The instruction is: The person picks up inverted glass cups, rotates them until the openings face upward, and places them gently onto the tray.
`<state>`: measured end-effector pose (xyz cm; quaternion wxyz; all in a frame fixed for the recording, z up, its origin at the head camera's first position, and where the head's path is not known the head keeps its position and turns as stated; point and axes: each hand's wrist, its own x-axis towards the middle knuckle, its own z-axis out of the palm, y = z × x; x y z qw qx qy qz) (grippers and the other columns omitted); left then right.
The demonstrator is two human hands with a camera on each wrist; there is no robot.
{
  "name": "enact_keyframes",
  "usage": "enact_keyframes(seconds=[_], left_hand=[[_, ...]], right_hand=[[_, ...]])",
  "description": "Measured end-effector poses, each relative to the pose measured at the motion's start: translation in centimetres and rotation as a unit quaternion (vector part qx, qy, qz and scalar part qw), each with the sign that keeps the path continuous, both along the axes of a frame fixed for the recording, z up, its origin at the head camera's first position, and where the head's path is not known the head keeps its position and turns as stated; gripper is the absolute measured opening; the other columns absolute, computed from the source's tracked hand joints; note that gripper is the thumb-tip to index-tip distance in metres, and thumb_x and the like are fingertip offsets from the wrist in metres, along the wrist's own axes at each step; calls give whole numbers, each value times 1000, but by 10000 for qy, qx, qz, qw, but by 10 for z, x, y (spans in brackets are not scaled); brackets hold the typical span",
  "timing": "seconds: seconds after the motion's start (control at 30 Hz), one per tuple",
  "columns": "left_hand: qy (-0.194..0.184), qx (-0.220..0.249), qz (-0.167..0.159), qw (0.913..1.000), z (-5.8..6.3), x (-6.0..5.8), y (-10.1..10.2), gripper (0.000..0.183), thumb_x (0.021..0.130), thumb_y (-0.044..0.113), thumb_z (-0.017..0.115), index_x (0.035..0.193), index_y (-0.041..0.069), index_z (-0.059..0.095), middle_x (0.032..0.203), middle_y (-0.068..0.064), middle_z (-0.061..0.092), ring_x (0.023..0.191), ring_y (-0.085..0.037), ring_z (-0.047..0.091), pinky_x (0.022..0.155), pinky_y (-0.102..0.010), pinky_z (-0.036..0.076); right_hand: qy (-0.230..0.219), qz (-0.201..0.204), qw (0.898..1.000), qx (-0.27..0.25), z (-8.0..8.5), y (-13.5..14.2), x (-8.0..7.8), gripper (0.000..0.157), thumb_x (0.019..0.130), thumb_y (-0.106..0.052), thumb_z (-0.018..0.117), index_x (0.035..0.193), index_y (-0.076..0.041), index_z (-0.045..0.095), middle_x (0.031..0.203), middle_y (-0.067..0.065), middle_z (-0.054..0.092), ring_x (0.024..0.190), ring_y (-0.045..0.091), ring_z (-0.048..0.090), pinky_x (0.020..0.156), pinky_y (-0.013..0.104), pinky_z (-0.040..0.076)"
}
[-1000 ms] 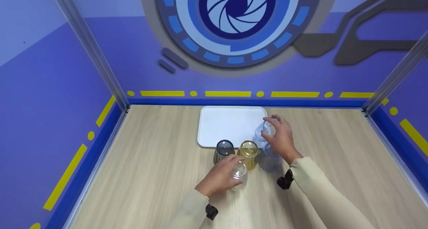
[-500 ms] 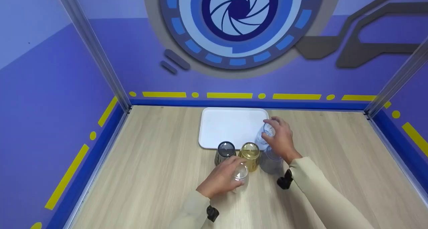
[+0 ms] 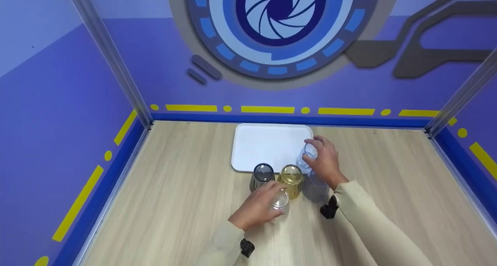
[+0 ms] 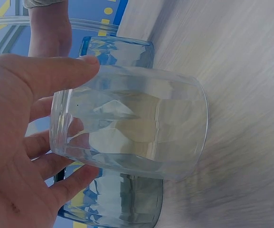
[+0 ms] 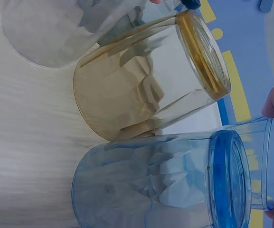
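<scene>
Clock centred on the yellow glass (image 3: 291, 176) in the head view, back wall at 12. Left to right.

Dark glass (image 3: 264, 173) at 9, rim down. Left hand (image 3: 255, 204) at 8 grips the clear glass (image 3: 281, 202) at 7 near its base, rim facing down; can't tell if the rim touches the table. Risk: dark and yellow glasses are just beside it, so sideways drift of the hand could knock either; smooth sides could also slip.

Right hand (image 3: 325, 158) at 2 pinches the light-blue glass (image 3: 305, 162) at 1, over the tray's near right corner. Can't tell if it is fully down; a rim caught on the raised tray edge could tip it. Blue glass (image 3: 316, 187) at 3, rim down, right under that wrist: a low pull-back could clip it and chain into yellow.

Surface and room: left wall (image 3: 42, 118) blue-purple with yellow dashes, metal post (image 3: 108, 56) at 10. Table (image 3: 182, 180) pale wood grain. Tray (image 3: 268, 145) white, rounded corners, at 11. Back wall (image 3: 155, 64) carries a big iris-like ring (image 3: 256, 64). Right wall (image 3: 481, 130) has matching dashes.
</scene>
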<state>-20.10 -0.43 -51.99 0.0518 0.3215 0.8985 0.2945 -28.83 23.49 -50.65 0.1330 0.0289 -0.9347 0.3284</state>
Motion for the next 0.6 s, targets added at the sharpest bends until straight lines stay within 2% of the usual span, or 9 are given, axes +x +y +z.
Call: enact_keyframes(seconds=[0.3,0.47,0.6], left_hand=[[131,-7,-32,9999,0,-1,0,64,80,25,79,137,20,49,132,3,53,122,-15,54,104,-34,46],[147,-67,-27,9999,0,-1,0,64,79,24,79,136,20,49,133,3,53,123,-15,54,104,-34,46],[130,-68,-37,9999,-1,-2,1,64,79,24,79,136,20,49,133,3,53,123,-15,54,104,-34,46]], right_hand=[[223,88,9997,29,-6,1,-3,43,79,-15,74,121,-7,65,137,21,50,130,42,42,105,61,32],[20,94,10000,20,-8,1,-4,44,80,-16,73,122,-7,64,138,21,49,132,42,40,108,60,31],[68,101,9999,-63,-10,1,-5,42,81,-15,74,121,-5,64,138,22,50,132,42,41,109,57,32]])
